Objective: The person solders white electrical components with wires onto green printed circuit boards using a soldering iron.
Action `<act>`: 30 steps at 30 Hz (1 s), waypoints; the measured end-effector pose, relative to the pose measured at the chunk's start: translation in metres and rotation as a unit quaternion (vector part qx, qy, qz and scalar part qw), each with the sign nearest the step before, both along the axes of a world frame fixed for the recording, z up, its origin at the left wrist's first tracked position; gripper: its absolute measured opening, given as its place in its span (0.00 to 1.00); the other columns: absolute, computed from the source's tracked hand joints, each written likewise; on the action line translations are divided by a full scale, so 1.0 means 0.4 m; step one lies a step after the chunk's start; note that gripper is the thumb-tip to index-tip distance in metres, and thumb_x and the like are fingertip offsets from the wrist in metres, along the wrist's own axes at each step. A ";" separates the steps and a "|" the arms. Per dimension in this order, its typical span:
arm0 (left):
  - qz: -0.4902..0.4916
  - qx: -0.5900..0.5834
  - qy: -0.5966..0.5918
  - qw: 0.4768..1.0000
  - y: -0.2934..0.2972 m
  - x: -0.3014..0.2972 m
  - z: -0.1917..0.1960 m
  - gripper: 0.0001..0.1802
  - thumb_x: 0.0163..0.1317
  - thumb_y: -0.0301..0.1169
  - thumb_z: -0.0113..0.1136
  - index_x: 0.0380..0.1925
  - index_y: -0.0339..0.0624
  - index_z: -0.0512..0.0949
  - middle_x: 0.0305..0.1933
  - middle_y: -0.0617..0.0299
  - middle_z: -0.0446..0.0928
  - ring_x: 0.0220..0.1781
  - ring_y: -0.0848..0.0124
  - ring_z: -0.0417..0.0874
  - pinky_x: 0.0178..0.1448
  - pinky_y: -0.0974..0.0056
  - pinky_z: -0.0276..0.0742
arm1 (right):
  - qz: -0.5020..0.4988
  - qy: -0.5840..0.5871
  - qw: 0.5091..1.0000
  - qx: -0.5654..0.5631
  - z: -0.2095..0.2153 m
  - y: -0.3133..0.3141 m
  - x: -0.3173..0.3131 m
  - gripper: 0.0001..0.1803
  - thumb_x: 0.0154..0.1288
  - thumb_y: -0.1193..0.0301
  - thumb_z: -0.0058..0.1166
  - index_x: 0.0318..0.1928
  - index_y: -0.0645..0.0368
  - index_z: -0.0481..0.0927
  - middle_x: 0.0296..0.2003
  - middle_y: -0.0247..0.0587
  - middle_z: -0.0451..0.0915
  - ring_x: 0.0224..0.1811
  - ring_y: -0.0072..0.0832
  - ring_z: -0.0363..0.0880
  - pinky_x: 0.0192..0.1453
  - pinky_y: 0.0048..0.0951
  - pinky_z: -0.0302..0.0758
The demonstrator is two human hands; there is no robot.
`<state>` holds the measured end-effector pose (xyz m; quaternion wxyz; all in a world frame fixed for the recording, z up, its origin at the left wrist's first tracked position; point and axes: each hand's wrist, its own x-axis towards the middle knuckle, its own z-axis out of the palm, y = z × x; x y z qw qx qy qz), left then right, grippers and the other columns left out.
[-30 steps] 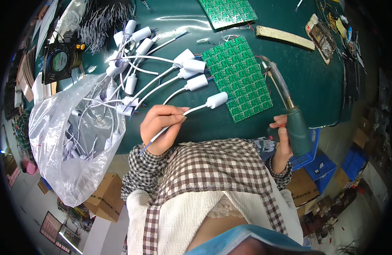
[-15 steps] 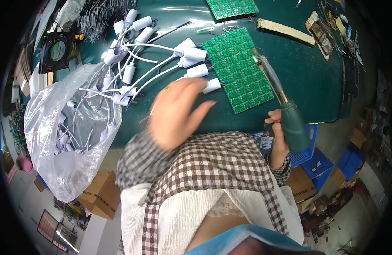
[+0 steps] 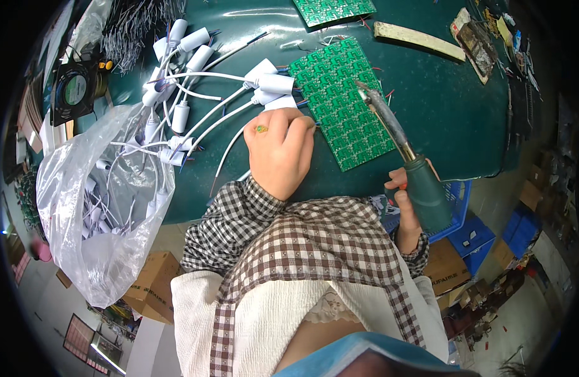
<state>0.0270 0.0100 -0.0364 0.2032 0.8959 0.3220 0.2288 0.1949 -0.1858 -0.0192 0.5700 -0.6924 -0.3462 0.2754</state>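
My right hand (image 3: 407, 210) grips a soldering iron (image 3: 427, 193) by its green handle; the metal shaft points up and left over the green circuit board panel (image 3: 339, 103). The panel lies flat on the table, divided into many small boards. Beside its left edge, my left hand (image 3: 280, 154) is closed, back of the hand up, over a white cylindrical cable connector that its fingers mostly hide. Thin wire ends show just past the fingertips. Right above it, several more white cylindrical connectors (image 3: 275, 83) lie in a row, their wire ends toward the panel's left edge.
More white cabled connectors (image 3: 180, 118) are heaped at the left, beside a clear plastic bag (image 3: 101, 251) holding others. A small black fan (image 3: 72, 92) stands far left. At the back are a second green panel (image 3: 333, 11), a pale strip (image 3: 419, 41) and a dirty block (image 3: 475, 50).
My left hand has come down and closed over the nearest white connector, its fingers now curled instead of apart. The right hand with the soldering iron has shifted slightly to the left.
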 end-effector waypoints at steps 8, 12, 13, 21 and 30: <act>0.037 0.018 -0.010 0.999 0.010 0.011 0.002 0.11 0.51 0.26 0.72 0.36 0.46 0.82 0.55 0.55 0.75 0.57 0.54 0.74 0.60 0.52 0.64 | -0.022 0.017 0.999 -0.019 0.005 -0.008 -0.011 0.34 0.56 0.73 0.72 0.61 0.74 0.75 0.38 0.48 0.87 0.36 0.28 0.88 0.44 0.28 0.86; 0.070 0.013 -0.010 0.997 0.005 0.021 0.005 0.10 0.51 0.26 0.72 0.34 0.46 0.82 0.56 0.53 0.75 0.57 0.54 0.73 0.60 0.52 0.65 | -0.016 0.016 0.999 -0.035 0.005 -0.012 -0.016 0.35 0.56 0.70 0.73 0.61 0.74 0.75 0.39 0.50 0.87 0.37 0.29 0.89 0.44 0.29 0.87; 0.078 0.011 -0.010 0.997 0.005 0.024 0.005 0.10 0.51 0.26 0.72 0.34 0.46 0.82 0.56 0.53 0.74 0.57 0.53 0.73 0.59 0.51 0.65 | -0.016 0.015 0.999 -0.037 0.010 -0.011 -0.017 0.35 0.56 0.70 0.73 0.61 0.74 0.75 0.39 0.50 0.87 0.37 0.29 0.89 0.44 0.29 0.87; 0.085 -0.028 -0.005 0.996 0.019 0.033 0.006 0.08 0.51 0.27 0.71 0.32 0.45 0.82 0.53 0.53 0.73 0.55 0.54 0.73 0.58 0.51 0.65 | -0.016 -0.004 0.998 -0.058 0.024 -0.003 -0.036 0.36 0.55 0.66 0.75 0.60 0.72 0.76 0.39 0.47 0.88 0.37 0.31 0.89 0.46 0.31 0.86; 0.094 -0.044 0.037 0.994 0.021 0.047 0.024 0.07 0.52 0.27 0.70 0.30 0.44 0.81 0.50 0.56 0.72 0.50 0.57 0.73 0.53 0.51 0.65 | 0.029 -0.095 0.983 -0.153 0.026 -0.029 -0.044 0.34 0.54 0.60 0.76 0.55 0.68 0.80 0.48 0.50 0.86 0.47 0.43 0.88 0.53 0.38 0.84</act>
